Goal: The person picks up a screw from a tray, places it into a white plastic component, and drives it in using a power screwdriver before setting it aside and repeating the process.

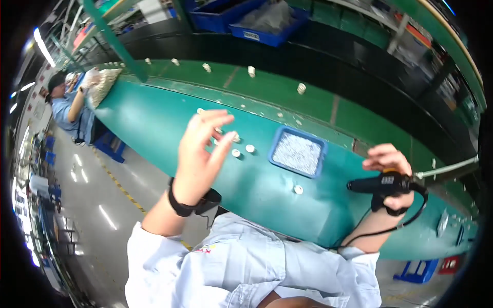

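My left hand (201, 151) reaches over the green bench with its fingers apart and nothing visibly held. Beside its thumb and partly behind its fingers are several small round white parts, among them a white cap-like piece (250, 148). To the right, my right hand (387, 159) has a black electric screwdriver (377, 184) with an orange band lying between its fingers and thumb, the nose toward the left. A blue tray (273, 156) between my hands holds many small silvery pieces. One more small white part (298, 190) lies just in front of the tray.
Small white parts, such as a white fitting (251, 71), stand spaced along the green strip (318, 102) behind the bench. Blue bins (275, 36) sit farther back. At the far left, a co-worker (72, 110) works beside a pale heap (104, 84). A black cable (423, 208) loops by my right wrist.
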Demonstrator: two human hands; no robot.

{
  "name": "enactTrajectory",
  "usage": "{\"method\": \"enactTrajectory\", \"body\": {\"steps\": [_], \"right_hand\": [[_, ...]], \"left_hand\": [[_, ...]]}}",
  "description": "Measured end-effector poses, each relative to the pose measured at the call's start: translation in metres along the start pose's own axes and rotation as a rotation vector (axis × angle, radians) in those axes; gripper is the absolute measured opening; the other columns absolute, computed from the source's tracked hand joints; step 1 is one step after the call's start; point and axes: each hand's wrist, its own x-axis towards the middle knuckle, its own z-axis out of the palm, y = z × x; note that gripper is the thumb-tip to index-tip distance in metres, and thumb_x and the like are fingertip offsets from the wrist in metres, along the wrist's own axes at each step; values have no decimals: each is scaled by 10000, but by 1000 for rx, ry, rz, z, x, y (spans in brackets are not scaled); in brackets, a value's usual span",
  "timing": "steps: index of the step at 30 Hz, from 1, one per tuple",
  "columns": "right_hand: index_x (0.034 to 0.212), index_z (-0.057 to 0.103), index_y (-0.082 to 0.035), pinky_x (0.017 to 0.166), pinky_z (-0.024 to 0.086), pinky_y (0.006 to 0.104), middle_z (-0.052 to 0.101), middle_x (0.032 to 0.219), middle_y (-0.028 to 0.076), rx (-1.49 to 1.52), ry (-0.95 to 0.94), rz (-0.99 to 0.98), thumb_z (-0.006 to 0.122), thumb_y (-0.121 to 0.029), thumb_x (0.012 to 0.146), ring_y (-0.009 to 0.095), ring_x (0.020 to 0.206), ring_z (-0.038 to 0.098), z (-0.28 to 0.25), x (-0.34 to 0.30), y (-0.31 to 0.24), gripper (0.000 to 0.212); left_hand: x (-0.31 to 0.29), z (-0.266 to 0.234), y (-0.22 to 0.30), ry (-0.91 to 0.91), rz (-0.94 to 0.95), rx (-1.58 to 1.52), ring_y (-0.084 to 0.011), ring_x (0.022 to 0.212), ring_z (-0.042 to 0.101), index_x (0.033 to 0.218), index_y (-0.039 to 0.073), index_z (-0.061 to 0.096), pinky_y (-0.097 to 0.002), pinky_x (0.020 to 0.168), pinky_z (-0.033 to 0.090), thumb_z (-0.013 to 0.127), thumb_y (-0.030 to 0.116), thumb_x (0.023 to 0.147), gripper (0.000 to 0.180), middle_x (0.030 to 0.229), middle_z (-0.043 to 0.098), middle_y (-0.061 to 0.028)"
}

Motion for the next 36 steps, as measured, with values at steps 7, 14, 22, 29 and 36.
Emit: {"method": "enactTrajectory", "body": {"steps": [7,14,22,29,36], "right_hand": [[1248,417,2,865,514,334,468,1232,208,-65,163,77,819,-345,582,235,988,609,-53,-22,20,852],[1448,228,-39,612,419,251,480,1207,183,-31,389,-403,769,-333,650,148,709,518,-69,-56,-19,1008],[1459,158,-22,518,396,218,460,1071,138,-259,403,-695,772,-243,648,137,654,499,-50,-99,-71,1041],[1463,91,12,506,412,213,452,1028,127,-256,548,-635,767,-263,684,130,651,513,-46,-86,-61,1068],[1480,49,-1,495,430,167,482,961,80,-351,572,-444,740,-295,726,82,601,512,-11,-54,-52,1064]], "left_hand": [[134,116,23,-486,280,200,-254,842,623,1056,26,645,-348,750,499,694,134,807,276,1037,628,-130],[166,274,-61,-636,67,421,-313,1064,590,1076,59,656,-389,912,485,736,187,760,350,1080,637,-153],[168,329,-118,-609,62,447,-323,958,635,934,54,695,-408,850,513,706,126,746,201,962,668,-186],[154,345,-133,-460,131,564,-367,800,658,739,34,701,-455,743,540,557,72,759,150,836,670,-211],[90,197,26,-639,211,-95,-366,797,626,831,-7,659,-423,733,515,612,81,740,135,807,636,-196]]}}
